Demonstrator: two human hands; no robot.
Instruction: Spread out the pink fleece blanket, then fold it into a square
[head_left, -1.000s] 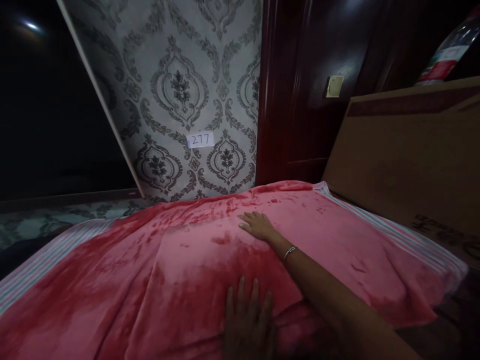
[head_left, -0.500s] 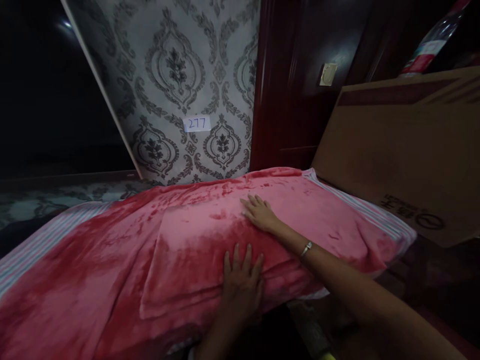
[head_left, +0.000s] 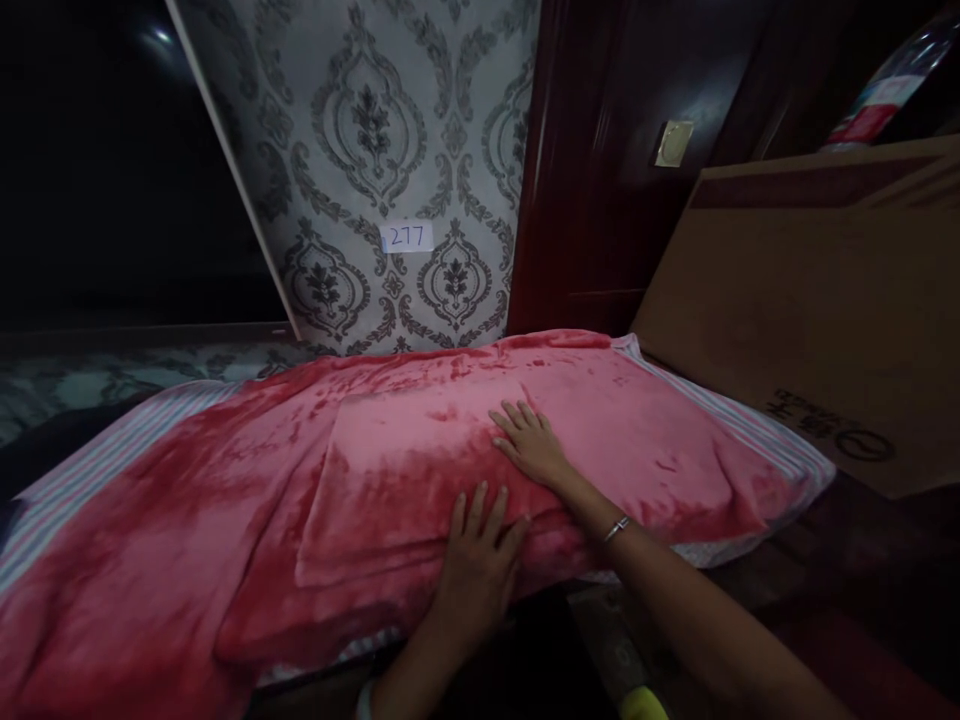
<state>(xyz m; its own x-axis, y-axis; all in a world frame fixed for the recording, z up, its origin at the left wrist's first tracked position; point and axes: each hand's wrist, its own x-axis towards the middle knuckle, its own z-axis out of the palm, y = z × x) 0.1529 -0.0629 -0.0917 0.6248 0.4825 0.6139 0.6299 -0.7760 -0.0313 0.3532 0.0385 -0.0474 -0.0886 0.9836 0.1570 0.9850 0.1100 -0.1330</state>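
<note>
A pink plush blanket (head_left: 225,500) lies folded over a bed, with a striped sheet (head_left: 757,420) showing along its edges. My left hand (head_left: 476,560) lies flat, fingers spread, on the near folded edge of the blanket. Just beyond it, my right hand (head_left: 534,445) rests palm down with fingers stretched out on the blanket's top; a silver bracelet (head_left: 616,527) is on that wrist. Neither hand grips the cloth.
Patterned grey wallpaper (head_left: 390,150) with a "277" label (head_left: 406,237) stands behind the bed. A dark red wooden door (head_left: 600,180) is to its right. A large cardboard box (head_left: 817,300) leans at the right, a bottle (head_left: 885,100) above it.
My right hand has slid back toward me over the blanket. The left hand has come further into view on the near fold as the view pulled back.
</note>
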